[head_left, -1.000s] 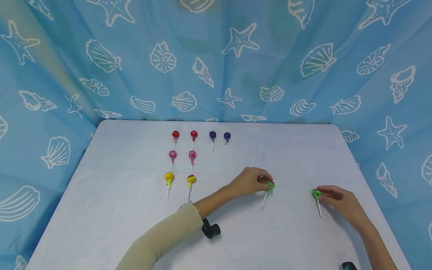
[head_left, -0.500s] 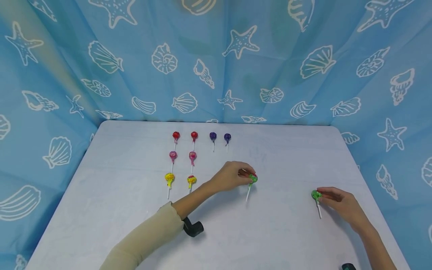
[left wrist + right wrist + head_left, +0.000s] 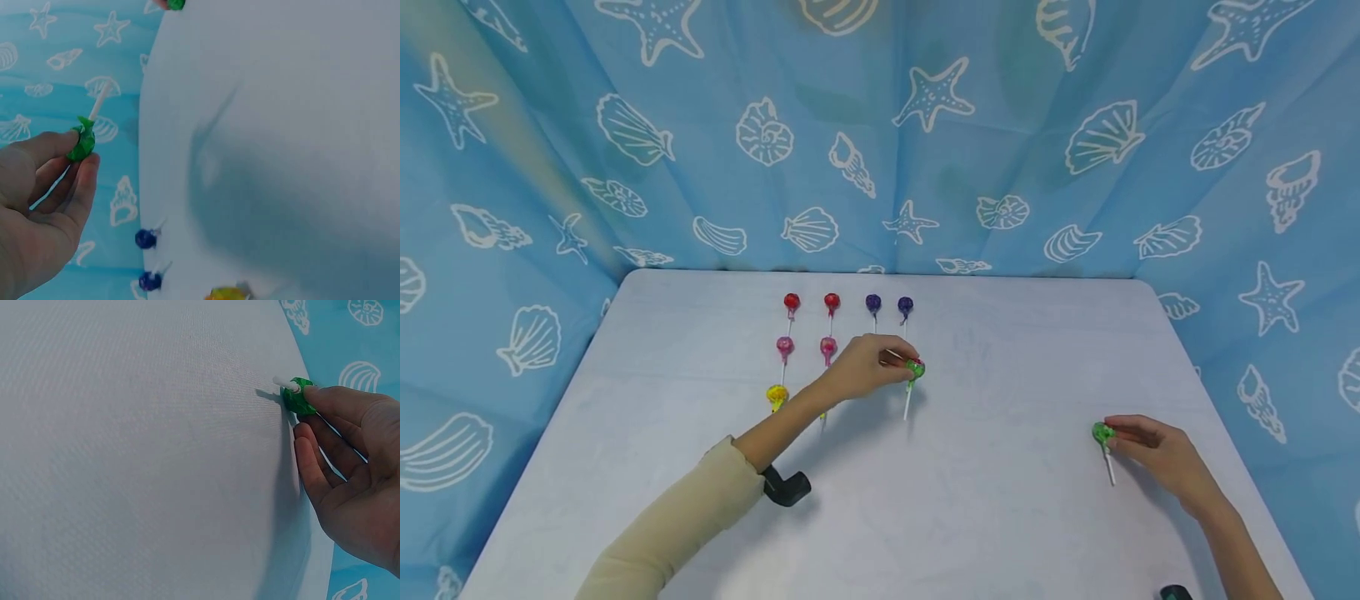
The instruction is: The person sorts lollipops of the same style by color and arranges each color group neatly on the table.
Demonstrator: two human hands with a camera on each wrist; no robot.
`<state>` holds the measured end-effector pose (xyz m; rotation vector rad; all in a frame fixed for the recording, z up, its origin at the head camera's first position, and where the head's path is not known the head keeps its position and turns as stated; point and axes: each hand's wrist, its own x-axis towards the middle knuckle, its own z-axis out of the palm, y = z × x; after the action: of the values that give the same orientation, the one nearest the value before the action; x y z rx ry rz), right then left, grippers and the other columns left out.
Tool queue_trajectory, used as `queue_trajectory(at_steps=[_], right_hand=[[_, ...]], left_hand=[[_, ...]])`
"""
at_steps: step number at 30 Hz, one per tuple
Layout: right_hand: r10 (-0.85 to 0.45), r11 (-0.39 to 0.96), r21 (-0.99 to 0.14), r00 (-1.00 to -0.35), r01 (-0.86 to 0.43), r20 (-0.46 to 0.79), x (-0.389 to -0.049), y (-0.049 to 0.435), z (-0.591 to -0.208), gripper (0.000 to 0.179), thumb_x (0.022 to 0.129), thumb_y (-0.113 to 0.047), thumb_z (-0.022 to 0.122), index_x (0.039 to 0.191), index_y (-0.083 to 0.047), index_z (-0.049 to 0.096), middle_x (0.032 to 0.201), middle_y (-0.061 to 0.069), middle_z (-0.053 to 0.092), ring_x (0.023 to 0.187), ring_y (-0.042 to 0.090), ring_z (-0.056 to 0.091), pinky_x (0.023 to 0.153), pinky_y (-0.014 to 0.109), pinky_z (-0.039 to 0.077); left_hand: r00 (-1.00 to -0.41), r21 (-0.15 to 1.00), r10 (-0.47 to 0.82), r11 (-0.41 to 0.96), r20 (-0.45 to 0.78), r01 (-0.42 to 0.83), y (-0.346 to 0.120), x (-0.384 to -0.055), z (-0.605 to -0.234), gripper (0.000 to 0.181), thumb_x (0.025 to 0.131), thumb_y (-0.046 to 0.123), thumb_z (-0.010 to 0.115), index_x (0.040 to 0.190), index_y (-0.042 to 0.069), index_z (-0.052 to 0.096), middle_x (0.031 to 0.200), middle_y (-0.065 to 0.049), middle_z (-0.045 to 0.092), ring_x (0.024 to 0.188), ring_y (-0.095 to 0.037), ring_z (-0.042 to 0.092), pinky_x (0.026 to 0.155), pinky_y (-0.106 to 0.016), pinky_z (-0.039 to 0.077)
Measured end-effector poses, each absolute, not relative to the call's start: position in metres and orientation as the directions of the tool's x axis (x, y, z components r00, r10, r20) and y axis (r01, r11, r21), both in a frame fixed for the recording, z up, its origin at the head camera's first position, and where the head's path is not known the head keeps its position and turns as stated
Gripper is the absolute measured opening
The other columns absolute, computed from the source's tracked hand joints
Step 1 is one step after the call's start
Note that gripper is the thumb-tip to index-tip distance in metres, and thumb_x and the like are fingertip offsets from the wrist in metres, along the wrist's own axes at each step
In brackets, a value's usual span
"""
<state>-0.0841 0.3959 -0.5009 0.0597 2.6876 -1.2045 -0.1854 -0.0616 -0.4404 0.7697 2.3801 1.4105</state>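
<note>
My left hand (image 3: 868, 367) pinches a green-wrapped lollipop (image 3: 915, 369) by its candy head, the white stick pointing down toward me. In the left wrist view, thumb and fingers grip that wrapper, and its shadow falls apart from it on the table, so it is held above the surface. Over at the right, my right hand (image 3: 1161, 454) pinches a second green lollipop (image 3: 1102, 433) at the head. Just beyond the left hand lie two purple lollipops (image 3: 906, 307). The left forearm partly covers the yellow lollipops (image 3: 777, 395), and the hand covers part of a pink lollipop (image 3: 828, 347).
Two red lollipops (image 3: 792, 302) lie at the back of the white table (image 3: 1015, 517), in columns with the pink and yellow ones. A blue shell-print curtain (image 3: 940, 150) hangs behind and at both sides. A black device (image 3: 787, 488) sits at the left wrist.
My left hand has moved left and away from me with its green lollipop, from mid-table to just in front of the purple lollipops. The right hand has stayed put.
</note>
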Motion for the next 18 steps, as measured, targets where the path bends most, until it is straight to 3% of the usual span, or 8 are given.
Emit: queue_trajectory(at_steps=[6, 18], right_hand=[[-0.045, 0.671, -0.732, -0.979, 0.119, -0.200, -0.084, 0.395, -0.502, 0.048, 0.097, -0.027, 0.068, 0.132, 0.003, 0.060, 0.130, 0.024, 0.060, 0.093, -0.013, 0.054, 0.076, 0.013, 0.049], [-0.047, 0.653, -0.749, -0.982, 0.108, -0.182, -0.083, 0.395, -0.501, 0.047, 0.097, -0.027, 0.068, 0.132, 0.003, 0.060, 0.126, 0.021, 0.062, 0.093, -0.011, 0.056, 0.077, 0.013, 0.050]], left_hand=[[-0.851, 0.896, 0.525, 0.369, 0.017, 0.246, -0.079, -0.198, -0.437, 0.022, 0.092, 0.005, 0.072, 0.114, 0.005, 0.072, 0.106, -0.004, 0.071, 0.097, -0.017, 0.068, 0.086, -0.027, 0.055], [-0.877, 0.897, 0.475, 0.415, -0.070, 0.153, -0.094, -0.218, -0.447, 0.020, 0.094, 0.007, 0.069, 0.114, 0.005, 0.070, 0.113, -0.007, 0.069, 0.106, -0.023, 0.065, 0.093, -0.033, 0.052]])
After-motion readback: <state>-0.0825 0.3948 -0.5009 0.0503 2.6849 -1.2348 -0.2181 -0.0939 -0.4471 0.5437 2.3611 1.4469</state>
